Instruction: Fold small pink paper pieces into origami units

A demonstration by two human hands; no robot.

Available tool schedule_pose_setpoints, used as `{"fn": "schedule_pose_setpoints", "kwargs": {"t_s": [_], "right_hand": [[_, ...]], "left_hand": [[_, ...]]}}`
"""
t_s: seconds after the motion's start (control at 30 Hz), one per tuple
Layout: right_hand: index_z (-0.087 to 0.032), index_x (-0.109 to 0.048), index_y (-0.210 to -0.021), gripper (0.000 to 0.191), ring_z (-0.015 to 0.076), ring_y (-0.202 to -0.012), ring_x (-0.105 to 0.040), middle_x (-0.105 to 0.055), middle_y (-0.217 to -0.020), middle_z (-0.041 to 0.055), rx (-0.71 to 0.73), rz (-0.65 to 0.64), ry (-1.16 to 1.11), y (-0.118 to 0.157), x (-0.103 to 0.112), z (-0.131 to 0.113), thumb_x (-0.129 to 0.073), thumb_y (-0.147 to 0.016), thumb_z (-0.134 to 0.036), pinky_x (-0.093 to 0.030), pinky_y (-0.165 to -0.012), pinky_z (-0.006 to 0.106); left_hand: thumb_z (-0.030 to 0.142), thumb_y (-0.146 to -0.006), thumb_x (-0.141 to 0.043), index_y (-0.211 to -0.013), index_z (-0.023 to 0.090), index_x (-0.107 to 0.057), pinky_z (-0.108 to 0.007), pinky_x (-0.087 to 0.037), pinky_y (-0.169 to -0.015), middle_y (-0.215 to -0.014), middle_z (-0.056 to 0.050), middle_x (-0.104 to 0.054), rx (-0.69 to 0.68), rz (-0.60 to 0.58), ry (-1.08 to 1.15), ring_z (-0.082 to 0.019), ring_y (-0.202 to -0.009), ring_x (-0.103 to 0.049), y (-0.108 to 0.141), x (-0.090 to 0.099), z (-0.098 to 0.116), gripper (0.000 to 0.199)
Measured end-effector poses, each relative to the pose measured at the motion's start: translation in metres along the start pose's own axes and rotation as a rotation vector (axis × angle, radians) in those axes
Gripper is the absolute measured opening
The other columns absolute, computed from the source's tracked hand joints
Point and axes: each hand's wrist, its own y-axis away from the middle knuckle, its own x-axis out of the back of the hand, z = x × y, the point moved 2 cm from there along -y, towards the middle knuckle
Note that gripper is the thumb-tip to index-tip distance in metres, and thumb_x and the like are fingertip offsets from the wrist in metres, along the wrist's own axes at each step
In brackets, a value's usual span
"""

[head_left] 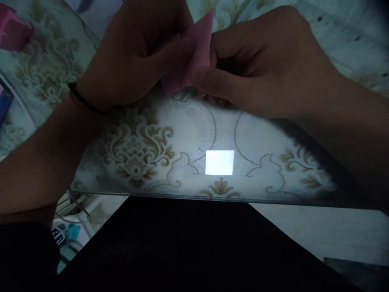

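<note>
A small folded piece of pink paper (194, 52) is held between both hands above the patterned tabletop, near the top centre of the head view. My left hand (146, 61) pinches its left side, with the thumb lying across the paper. On the lower right edge, the thumb of my right hand (252, 69) presses against the paper, the other fingers curled behind it. One corner of the paper points up between the hands. The fingertips behind the paper are partly hidden.
A pink folded object (15, 28) sits at the upper left, with a blue item (4, 105) below it at the left edge. A clear ruler-like strip (337, 28) lies at the upper right. The table's front edge (188, 197) runs before my lap.
</note>
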Motion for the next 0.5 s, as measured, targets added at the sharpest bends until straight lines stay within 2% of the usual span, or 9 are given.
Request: {"fn": "schedule_pose_setpoints", "kwargs": {"t_s": [0.1,0.23,0.37,0.4,0.47,0.5], "right_hand": [[-0.018,-0.066,-0.08,0.036,0.0058,-0.06,-0.042,-0.048,-0.069,-0.005,0.008,0.015,0.016,0.0006,0.0,-0.0015,-0.058,-0.108,-0.039,-0.03,-0.053,0.031],[-0.014,-0.066,-0.081,0.035,0.0046,-0.061,-0.038,-0.041,-0.068,-0.0058,-0.009,0.008,0.022,0.0011,-0.0011,-0.0026,-0.059,-0.107,-0.036,-0.027,-0.053,0.027],[-0.012,-0.071,-0.088,0.045,0.0049,-0.061,-0.04,-0.049,-0.071,-0.0043,0.027,0.006,0.028,0.0013,-0.0006,-0.0021,-0.05,-0.11,-0.046,-0.029,-0.053,0.029],[-0.013,-0.072,-0.089,0.048,0.0052,-0.061,-0.041,-0.052,-0.072,-0.0038,0.031,0.005,0.03,0.0012,-0.0004,-0.0016,-0.048,-0.11,-0.048,-0.03,-0.054,0.03],[-0.017,-0.072,-0.086,0.047,0.0056,-0.061,-0.044,-0.056,-0.072,-0.0038,0.027,0.007,0.026,0.0007,-0.0003,-0.0005,-0.05,-0.109,-0.051,-0.031,-0.055,0.032],[-0.019,-0.071,-0.082,0.045,0.0056,-0.06,-0.044,-0.056,-0.071,-0.0044,0.033,0.019,0.004,0.0004,-0.0003,-0.0003,-0.053,-0.108,-0.052,-0.03,-0.055,0.033]], "left_hand": [[0.048,-0.107,-0.045,-0.11,0.009,-0.074,-0.024,-0.041,-0.074,-0.087,0.003,-0.064,-0.001,-0.003,-0.009,-0.004,-0.074,-0.06,-0.0006,-0.0003,-0.0009,0.049],[0.052,-0.105,-0.05,-0.107,0.007,-0.074,-0.025,-0.041,-0.075,-0.083,0.002,-0.058,-0.088,0.014,-0.017,-0.005,-0.076,-0.058,-0.0024,-0.0005,-0.0042,0.051],[0.049,-0.106,-0.049,-0.108,0.005,-0.073,-0.026,-0.042,-0.076,-0.085,0.002,-0.061,-0.04,0.003,-0.006,-0.005,-0.076,-0.061,-0.002,-0.0012,-0.0052,0.05],[0.051,-0.106,-0.047,-0.106,0.005,-0.073,-0.026,-0.042,-0.076,-0.083,0.002,-0.06,-0.088,0.014,-0.024,-0.005,-0.076,-0.061,-0.0017,-0.0012,-0.0036,0.053],[0.05,-0.106,-0.045,-0.109,0.005,-0.073,-0.028,-0.045,-0.079,-0.085,0.002,-0.061,-0.084,0.002,-0.037,-0.008,-0.083,-0.065,-0.0016,-0.0018,-0.0028,0.054],[0.05,-0.107,-0.041,-0.109,0.004,-0.073,-0.028,-0.045,-0.078,-0.084,0.002,-0.063,-0.071,0.011,-0.009,-0.007,-0.081,-0.065,-0.0017,-0.0018,-0.0028,0.056]]}}
